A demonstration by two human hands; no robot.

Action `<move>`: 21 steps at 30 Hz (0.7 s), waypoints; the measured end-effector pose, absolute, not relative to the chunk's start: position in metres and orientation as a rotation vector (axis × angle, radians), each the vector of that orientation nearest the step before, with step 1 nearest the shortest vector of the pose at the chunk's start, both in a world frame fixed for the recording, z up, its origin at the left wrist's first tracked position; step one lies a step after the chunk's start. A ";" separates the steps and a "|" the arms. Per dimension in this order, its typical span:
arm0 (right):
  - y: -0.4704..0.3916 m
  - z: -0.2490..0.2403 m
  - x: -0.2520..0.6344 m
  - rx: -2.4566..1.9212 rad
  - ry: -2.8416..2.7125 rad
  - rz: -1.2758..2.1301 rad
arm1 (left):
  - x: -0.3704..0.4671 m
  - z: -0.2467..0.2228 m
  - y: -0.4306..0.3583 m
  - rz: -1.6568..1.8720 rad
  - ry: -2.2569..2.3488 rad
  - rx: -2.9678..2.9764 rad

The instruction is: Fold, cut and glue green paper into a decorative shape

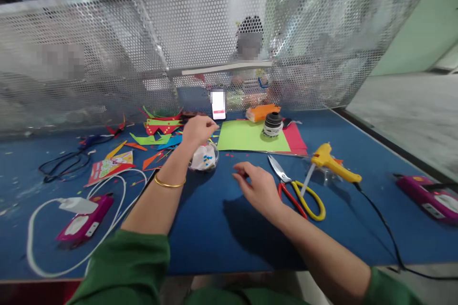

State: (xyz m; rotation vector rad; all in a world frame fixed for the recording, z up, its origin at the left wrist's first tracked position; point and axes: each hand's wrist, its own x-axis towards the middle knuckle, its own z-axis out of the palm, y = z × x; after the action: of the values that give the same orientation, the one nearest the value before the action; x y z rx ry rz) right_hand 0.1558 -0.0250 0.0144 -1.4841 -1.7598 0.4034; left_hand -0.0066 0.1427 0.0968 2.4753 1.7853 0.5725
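My left hand [198, 132] reaches over a small clear bowl [216, 159] that holds crumpled white paper [200, 158] and tiny blue bits. Its thumb and fingers are pinched together; whatever is between them is too small to make out. Beside it on the left lie cut paper scraps [150, 139] and red paper shapes [162, 127]. Above the blue tabletop [211, 228], my right hand [259, 188] hovers with fingers loosely bent, a gap between thumb and forefinger and nothing held. Scissors [285, 178] with one red and one yellow handle lie close to its right.
Lime-green sheets [243, 136] carry a black-and-white roll [273, 125]. A phone [218, 105] leans against the perforated metal screen [200, 24]. A yellow glue gun [332, 164] lies right, its cord trailing. Magenta power strips [86, 221] and white cable [32, 248] occupy the sides. Someone sits behind the screen.
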 end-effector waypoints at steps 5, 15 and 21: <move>-0.013 0.041 0.183 -1.605 -1.739 0.405 | 0.038 0.061 0.110 0.382 1.603 2.582; 0.046 0.060 0.274 -2.135 -2.038 0.191 | 0.076 0.017 0.126 -0.003 1.489 2.763; 0.069 0.047 0.298 -2.243 -2.355 0.110 | 0.076 0.024 0.162 -0.285 1.405 2.772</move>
State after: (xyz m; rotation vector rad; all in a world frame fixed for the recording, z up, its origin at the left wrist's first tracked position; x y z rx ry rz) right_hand 0.2983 0.0692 0.0465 -2.2435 -2.3549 0.1097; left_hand 0.0761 0.1624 0.0240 2.7717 1.4048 -0.2855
